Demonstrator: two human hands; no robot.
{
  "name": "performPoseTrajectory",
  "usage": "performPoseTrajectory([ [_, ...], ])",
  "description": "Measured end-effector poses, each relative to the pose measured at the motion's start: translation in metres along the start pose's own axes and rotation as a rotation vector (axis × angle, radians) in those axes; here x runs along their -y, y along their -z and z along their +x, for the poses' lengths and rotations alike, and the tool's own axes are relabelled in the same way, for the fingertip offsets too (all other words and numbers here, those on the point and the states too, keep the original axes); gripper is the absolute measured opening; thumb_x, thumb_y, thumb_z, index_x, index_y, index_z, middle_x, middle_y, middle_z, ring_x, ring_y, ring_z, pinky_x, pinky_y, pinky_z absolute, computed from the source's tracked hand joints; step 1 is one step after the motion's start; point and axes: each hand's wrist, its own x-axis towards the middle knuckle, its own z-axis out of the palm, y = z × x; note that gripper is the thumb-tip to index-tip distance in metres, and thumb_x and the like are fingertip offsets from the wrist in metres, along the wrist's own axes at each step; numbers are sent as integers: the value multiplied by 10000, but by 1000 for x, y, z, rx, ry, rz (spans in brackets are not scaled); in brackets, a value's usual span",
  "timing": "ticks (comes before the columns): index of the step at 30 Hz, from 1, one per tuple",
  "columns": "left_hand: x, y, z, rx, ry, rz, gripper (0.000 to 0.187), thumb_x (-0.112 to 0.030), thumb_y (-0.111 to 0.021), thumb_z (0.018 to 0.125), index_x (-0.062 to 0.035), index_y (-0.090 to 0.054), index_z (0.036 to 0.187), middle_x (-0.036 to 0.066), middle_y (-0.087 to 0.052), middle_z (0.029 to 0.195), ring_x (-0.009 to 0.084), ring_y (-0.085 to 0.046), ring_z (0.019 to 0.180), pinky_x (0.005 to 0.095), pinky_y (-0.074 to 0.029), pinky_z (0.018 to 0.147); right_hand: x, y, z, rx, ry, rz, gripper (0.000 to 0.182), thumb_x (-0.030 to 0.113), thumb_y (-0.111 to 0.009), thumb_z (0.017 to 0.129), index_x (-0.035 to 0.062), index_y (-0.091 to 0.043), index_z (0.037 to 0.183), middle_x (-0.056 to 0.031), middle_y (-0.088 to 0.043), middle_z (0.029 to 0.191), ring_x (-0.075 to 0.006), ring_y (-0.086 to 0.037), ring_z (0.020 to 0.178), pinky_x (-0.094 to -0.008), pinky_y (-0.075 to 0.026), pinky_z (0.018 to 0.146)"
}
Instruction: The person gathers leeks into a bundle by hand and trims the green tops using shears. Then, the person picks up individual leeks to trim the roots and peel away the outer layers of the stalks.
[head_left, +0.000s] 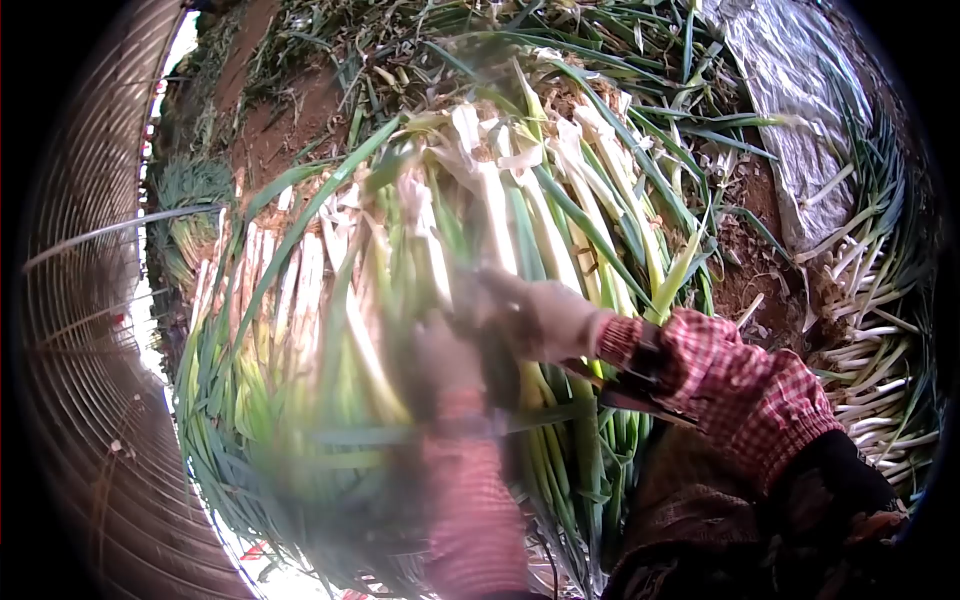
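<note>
Long green onions [555, 240] with white stalks and green leaves lie in a broad pile before me. My right hand [545, 315], in a pale glove with a red checked sleeve, reaches in from the right over the stalks. Close to its left is my left hand [445, 355], heavily blurred by motion, above the middle of the pile. A pale stalk [438, 260] stands just above my left hand. The fingers of both hands are smeared, and what they touch or hold cannot be made out.
More onions [870, 375] are stacked along the right side. A silvery sheet [800, 110] lies at the upper right. Brown soil [290, 120] with loose leaves shows at the top. A ribbed curved wall [85, 330] runs along the left.
</note>
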Motion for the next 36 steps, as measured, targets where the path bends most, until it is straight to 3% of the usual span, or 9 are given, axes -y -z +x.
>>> performPoseTrajectory([
  [7,0,-3,-4,76,184,-53,272,-258,-697,897,-69,-632,1081,241,-703,989,443,-677,941,516,-526,824,2,1,69,-63,43,102,696,222,-747,853,125,-410,1455,-140,-672,1231,-297,-690,1102,-395,-558,979],
  [13,26,41,-1,-12,14,-53,256,-197,-716,891,-38,-647,1079,189,-712,942,335,-706,844,463,-543,775,-14,-4,51,-267,90,238,792,158,-656,914,75,-274,1603,-150,-679,1191,-202,-724,886,-313,-622,754],
  [16,110,62,16,-129,369,-372,348,-214,-753,920,-7,-601,1155,204,-693,1079,358,-698,888,454,-544,795,9,1,-22,119,94,152,956,19,-717,840,126,-201,1638,-90,-703,955,-159,-678,768,-306,-609,658],
  [17,106,71,16,-161,403,-141,399,-226,-754,919,-22,-582,1216,205,-650,1168,344,-663,996,460,-537,851,28,10,-50,357,30,216,987,8,-678,834,148,-147,1653,-130,-683,968,-277,-701,825,-322,-607,701],
  [19,115,68,15,-297,370,372,479,-242,-753,919,-49,-555,1310,202,-571,1308,325,-595,1168,468,-523,939,9,-7,-74,380,48,205,1003,-6,-685,840,160,-127,1657,-142,-670,1024,-239,-694,850,-302,-606,692],
  [22,29,63,19,-70,342,220,409,-217,-693,955,-83,-575,1323,201,-597,1309,333,-609,1162,453,-544,912,-2,-4,-68,280,-29,156,1035,-21,-695,817,173,-113,1650,-163,-689,1054,-239,-705,834,-306,-617,707],
  [25,26,-9,25,-161,-118,-81,313,-267,-674,952,-38,-638,1162,263,-701,1060,423,-688,952,483,-547,814,-6,6,-17,155,-3,59,989,48,-718,820,139,-149,1623,-171,-715,982,-276,-723,760,-366,-630,666],
  [29,-28,12,54,145,360,-363,454,-315,-775,874,-13,-605,1168,274,-707,1068,466,-683,996,505,-540,857,10,10,1,147,-58,13,994,127,-739,818,119,-165,1629,-184,-711,997,-301,-722,843,-392,-607,759],
  [36,2,32,64,322,173,-173,519,-223,-731,925,85,-544,1299,289,-637,1246,402,-632,1141,445,-485,999,1,1,-50,183,23,33,1080,59,-781,775,133,-141,1642,-144,-701,958,-274,-714,842,-380,-613,759],
])
